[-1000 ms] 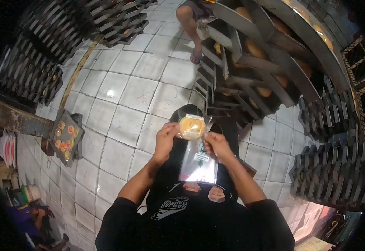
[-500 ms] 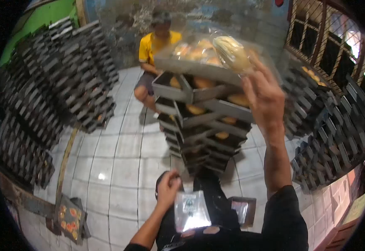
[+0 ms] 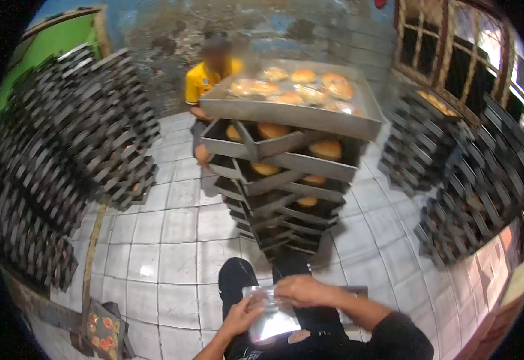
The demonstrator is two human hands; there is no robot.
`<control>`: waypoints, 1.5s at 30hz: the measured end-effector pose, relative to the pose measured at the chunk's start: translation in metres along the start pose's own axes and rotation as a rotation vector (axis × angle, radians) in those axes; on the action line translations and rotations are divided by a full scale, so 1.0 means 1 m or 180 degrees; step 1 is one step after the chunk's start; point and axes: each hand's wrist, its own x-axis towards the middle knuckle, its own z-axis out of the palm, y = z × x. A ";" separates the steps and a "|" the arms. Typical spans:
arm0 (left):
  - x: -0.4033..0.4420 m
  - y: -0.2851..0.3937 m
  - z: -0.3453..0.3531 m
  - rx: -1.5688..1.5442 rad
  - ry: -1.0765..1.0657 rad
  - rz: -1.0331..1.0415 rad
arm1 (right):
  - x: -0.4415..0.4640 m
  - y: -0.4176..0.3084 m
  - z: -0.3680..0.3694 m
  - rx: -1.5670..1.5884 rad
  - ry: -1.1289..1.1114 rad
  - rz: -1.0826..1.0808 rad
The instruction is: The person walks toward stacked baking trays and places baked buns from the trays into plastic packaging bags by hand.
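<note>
A clear, shiny plastic bag (image 3: 274,324), perhaps the top of a pile, lies across my lap. My left hand (image 3: 241,317) grips its left edge, thumb and fingers closed. At the bag's upper right edge, the bent fingers of my right hand (image 3: 302,291) pinch the plastic. In front of my knees stands a tall criss-cross stack of metal trays (image 3: 322,165), with buns showing in the gaps. Its top tray (image 3: 274,112) holds several golden buns (image 3: 304,76), some in glossy clear wrapping.
Behind the stack sits a person in a yellow shirt (image 3: 199,84). More tray stacks rise along the left (image 3: 94,126) and right (image 3: 478,186). A tray of topped breads (image 3: 103,330) rests low at the left. A box (image 3: 358,292) sits beside my right leg.
My right hand has come down from the top tray, where it held a wrapped bun, to the bag on my lap. The bun is out of that hand. My left hand has moved onto the bag.
</note>
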 end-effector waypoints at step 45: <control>0.157 -0.034 -0.059 -0.3932 0.1308 -0.0060 | 0.070 -0.078 -0.216 0.1881 0.2312 -0.0912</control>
